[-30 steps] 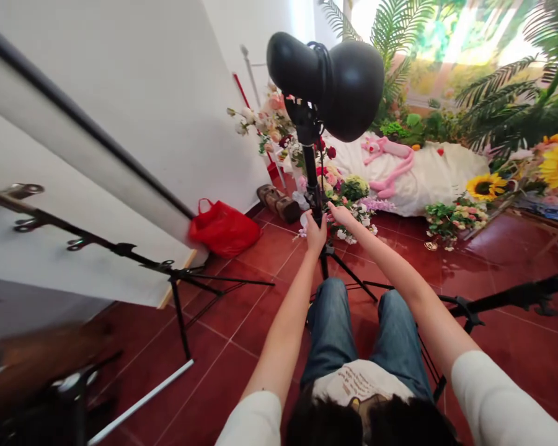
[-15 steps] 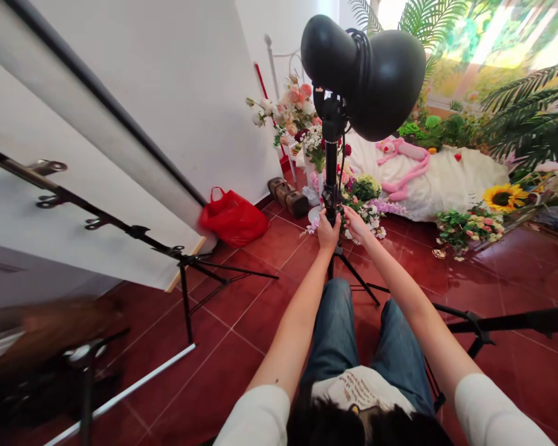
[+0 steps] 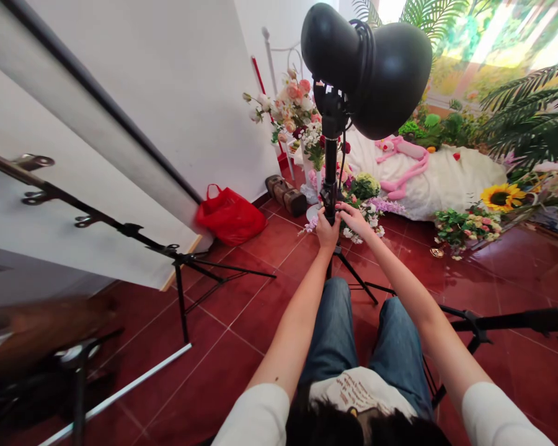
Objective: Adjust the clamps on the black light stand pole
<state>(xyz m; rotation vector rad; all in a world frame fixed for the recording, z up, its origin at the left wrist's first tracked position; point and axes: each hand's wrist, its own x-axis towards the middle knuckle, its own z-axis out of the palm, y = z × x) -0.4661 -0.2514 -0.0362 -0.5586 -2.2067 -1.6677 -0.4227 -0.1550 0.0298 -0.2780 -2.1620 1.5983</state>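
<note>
I've got left hand (image 3: 328, 233) wrapped round black stand (image 3: 330, 155); right hand (image 3: 356, 222) at the same spot from the right, can't tell if pinching. Black lamp (image 3: 393, 80) above grip, flowers (image 3: 366, 186) beyond, red bag (image 3: 231, 215) off left.

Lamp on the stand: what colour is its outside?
Lamp: black, shows best in the head view.
</note>
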